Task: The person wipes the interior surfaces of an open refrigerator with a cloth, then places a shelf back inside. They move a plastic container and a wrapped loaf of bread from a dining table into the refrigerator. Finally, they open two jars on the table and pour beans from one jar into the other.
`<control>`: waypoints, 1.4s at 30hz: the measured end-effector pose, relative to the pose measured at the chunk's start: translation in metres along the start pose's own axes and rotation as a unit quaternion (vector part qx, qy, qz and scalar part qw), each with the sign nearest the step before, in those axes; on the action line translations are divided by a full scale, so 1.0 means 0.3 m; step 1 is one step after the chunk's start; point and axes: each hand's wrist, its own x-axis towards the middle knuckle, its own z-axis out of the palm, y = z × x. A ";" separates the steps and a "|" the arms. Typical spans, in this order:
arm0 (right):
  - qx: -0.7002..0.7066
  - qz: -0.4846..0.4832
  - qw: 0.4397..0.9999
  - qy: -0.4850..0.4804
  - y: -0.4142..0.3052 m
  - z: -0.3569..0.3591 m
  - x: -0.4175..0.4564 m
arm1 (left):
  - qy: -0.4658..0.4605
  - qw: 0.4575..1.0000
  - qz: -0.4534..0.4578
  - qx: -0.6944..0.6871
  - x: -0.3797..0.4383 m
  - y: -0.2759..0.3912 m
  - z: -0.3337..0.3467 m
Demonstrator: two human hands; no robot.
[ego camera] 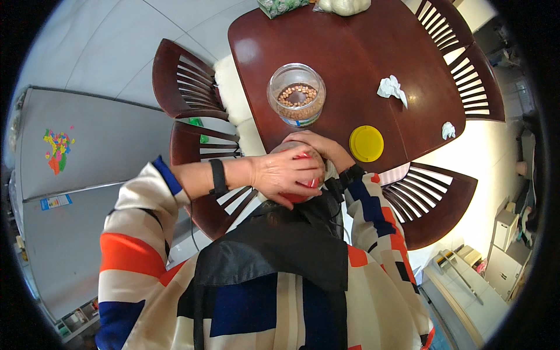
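My left hand (284, 170) lies spread over the red lid (313, 183) of a clear jar, with its fingers curled on the lid's edge. Around the far side of that same jar (280, 149) wraps my right hand (313, 141). The jar is close to my body at the table's near edge, and its contents are mostly hidden by my hands. Just beyond stands a larger clear plastic jar (296, 98) without a lid, holding reddish-brown nuts or beans (297, 95). To the right, a round yellow lid (366, 143) rests flat on the table.
The dark red wooden table (345, 57) carries crumpled white tissues (392, 89), a green patterned package (282, 6) and a pale bag (343, 6). Slatted wooden chairs (190, 85) stand around it. A grey refrigerator (100, 144) with colourful magnets is at left.
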 end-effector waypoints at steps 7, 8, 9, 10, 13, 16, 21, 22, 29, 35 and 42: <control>0.286 0.176 0.942 -0.015 0.000 0.070 0.032 | -0.029 0.992 0.101 -0.069 0.054 -0.077 0.018; 0.373 0.229 0.899 -0.012 -0.009 0.070 0.032 | -0.024 0.993 0.092 -0.071 0.055 -0.084 0.029; 0.377 0.206 0.903 -0.012 0.005 0.071 0.021 | -0.023 0.993 0.088 -0.076 0.060 -0.089 0.028; 0.381 0.182 0.906 -0.012 0.020 0.071 0.009 | -0.019 0.993 0.086 -0.074 0.062 -0.090 0.027; 0.259 0.135 0.956 -0.013 -0.034 0.071 0.005 | 0.007 0.996 0.052 -0.069 0.044 -0.053 0.047; 0.206 0.116 0.971 -0.028 -0.028 0.067 0.014 | 0.046 0.997 0.014 -0.063 0.036 -0.028 0.061; 0.123 0.103 0.982 0.099 -0.021 0.124 -0.044 | 0.078 0.929 -0.356 -0.060 -0.056 0.035 0.108; 0.213 0.157 0.959 0.102 -0.003 0.107 -0.057 | 0.237 0.890 -0.375 -0.109 -0.085 0.059 0.117; 0.124 0.097 0.979 0.130 0.024 0.050 -0.083 | 0.225 0.938 -0.222 -0.143 -0.005 -0.018 0.031; 0.050 0.078 0.983 0.160 -0.067 0.088 -0.095 | 0.025 0.928 -0.093 -0.361 0.062 -0.139 -0.006; 0.013 0.055 0.982 0.179 -0.094 0.093 -0.152 | 0.098 0.939 -0.143 -0.298 0.077 -0.099 0.083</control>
